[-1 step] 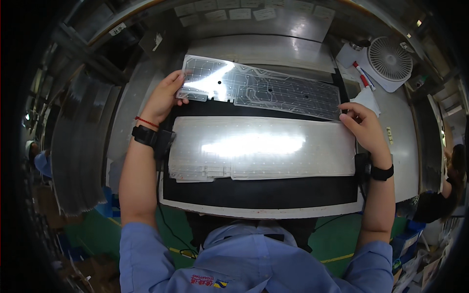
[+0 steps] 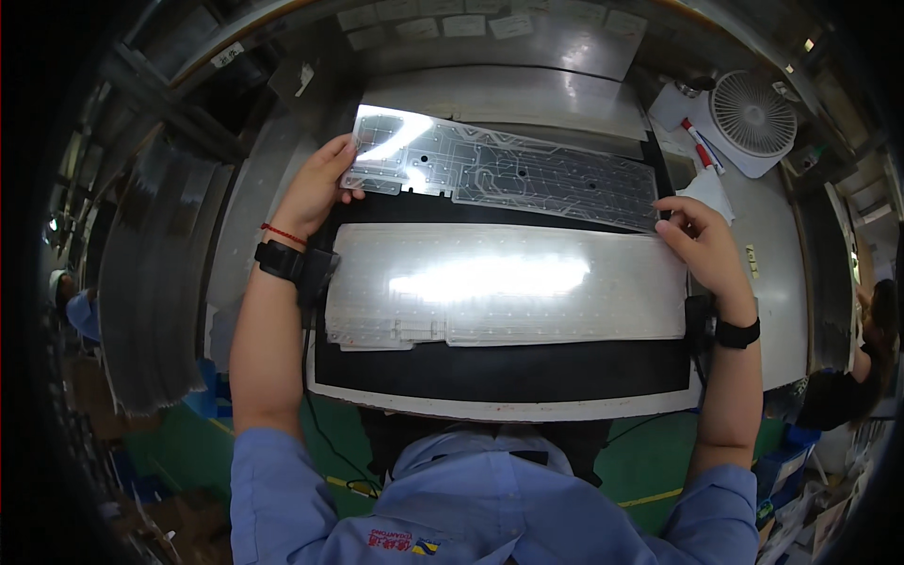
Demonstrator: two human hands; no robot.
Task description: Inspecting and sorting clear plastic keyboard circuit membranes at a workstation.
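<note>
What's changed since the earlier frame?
Very little: glare on the patterned clear sheet shifted left, so it probably tilted slightly. Nothing visibly grabbed or released. Left hand and right hand still hold its ends; the sheet stack stays put.

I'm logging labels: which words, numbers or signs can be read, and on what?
Blue shirt: red lettering and small emblem, not copied.
Paper slips at back: too small to read.
Upper-left tag: too blurred.
Tag on right: too blurred.
Patterned sheet: no legible words.
</note>
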